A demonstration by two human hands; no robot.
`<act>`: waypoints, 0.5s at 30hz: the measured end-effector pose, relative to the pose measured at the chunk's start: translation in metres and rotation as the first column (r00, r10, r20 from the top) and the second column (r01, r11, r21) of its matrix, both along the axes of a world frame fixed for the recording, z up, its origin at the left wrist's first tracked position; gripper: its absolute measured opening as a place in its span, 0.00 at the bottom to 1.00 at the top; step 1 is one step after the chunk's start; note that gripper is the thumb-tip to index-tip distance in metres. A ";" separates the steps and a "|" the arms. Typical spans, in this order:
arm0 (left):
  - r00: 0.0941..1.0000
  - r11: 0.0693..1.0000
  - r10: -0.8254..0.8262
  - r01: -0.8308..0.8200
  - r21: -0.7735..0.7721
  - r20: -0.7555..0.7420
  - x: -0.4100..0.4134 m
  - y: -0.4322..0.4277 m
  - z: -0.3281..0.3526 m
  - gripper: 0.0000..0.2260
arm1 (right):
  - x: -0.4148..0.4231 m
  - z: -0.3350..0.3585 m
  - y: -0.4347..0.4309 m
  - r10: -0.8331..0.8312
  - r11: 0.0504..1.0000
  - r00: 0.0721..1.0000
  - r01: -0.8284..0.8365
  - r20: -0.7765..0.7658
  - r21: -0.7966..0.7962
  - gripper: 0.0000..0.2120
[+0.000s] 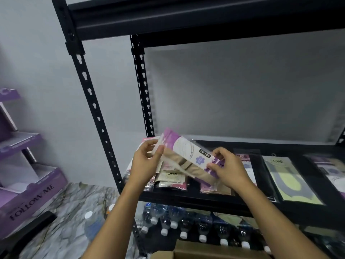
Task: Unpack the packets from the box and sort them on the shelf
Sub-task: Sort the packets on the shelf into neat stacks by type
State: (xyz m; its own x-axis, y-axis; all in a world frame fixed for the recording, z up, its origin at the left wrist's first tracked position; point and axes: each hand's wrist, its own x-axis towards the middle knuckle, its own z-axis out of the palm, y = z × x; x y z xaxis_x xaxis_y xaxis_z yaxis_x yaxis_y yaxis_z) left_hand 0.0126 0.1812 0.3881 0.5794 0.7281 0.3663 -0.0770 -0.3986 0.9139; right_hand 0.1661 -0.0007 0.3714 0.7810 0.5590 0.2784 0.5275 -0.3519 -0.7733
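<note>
I hold a small stack of clear packets [183, 154] with pink and purple cards and beige contents, tilted over the left end of the black shelf [186, 200]. My left hand [147, 159] grips the stack's upper left end. My right hand [228, 168] pinches its lower right end. Beneath the stack lie piles of packets [170, 179] on the shelf. More packets lie in a row to the right, one with a yellow-green item [291, 181]. The brown cardboard box [214, 254] shows at the bottom edge, its inside hidden.
Black rack uprights [97, 116] rise left of my hands, with a crossbeam overhead. Water bottles [186, 226] with white caps lie on the level below. A purple cardboard display stand [28, 189] sits on the marble floor at left, and a single bottle [93, 224] stands near it.
</note>
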 end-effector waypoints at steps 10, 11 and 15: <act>0.933 0.843 -0.358 0.317 -0.434 -0.014 0.023 -0.077 -0.033 0.24 | -0.016 -0.008 -0.016 0.086 0.947 0.890 0.066 -0.447 0.314 0.08; 0.928 0.834 -0.372 0.332 -0.441 -0.004 0.026 -0.085 -0.035 0.22 | -0.020 -0.011 -0.017 0.102 0.946 0.880 0.059 -0.464 0.318 0.08; 0.932 0.829 -0.362 0.324 -0.456 0.005 0.028 -0.095 -0.040 0.17 | -0.022 -0.019 -0.027 0.114 0.961 0.866 0.027 -0.488 0.274 0.09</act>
